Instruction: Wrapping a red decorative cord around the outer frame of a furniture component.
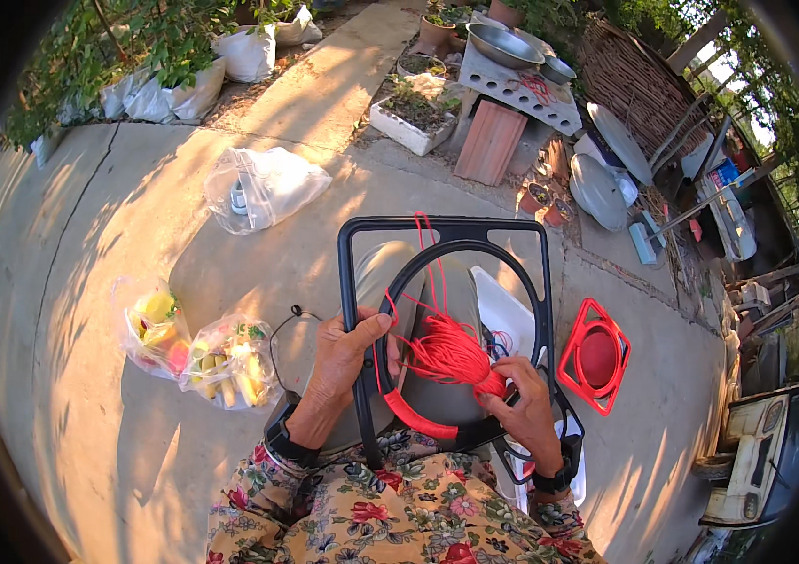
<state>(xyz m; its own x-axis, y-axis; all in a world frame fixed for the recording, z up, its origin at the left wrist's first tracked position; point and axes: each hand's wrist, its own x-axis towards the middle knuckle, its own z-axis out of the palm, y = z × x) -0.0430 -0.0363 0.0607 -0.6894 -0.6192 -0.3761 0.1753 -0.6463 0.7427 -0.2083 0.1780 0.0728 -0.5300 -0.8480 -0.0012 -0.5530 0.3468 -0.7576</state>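
Observation:
A black plastic frame (451, 228) with a round ring inside it rests upright over my lap. My left hand (348, 357) is closed on its left side, thumb against the ring and a strand of red cord. Between the hands, inside the ring, hangs a loose bundle of red cord (446, 348). My right hand (524, 409) is closed round the gathered lower right end of that bundle. Red cord wrapping (418, 420) covers the ring's lower left part. A strand loops over the frame's top bar and runs down to the bundle.
A red frame with a red round centre (597, 352) lies on the concrete to the right. A white tray (508, 305) shows behind the ring. Clear bags of food (230, 367) lie left, another plastic bag (268, 188) farther off. Planters and metal basins (505, 45) stand at the back.

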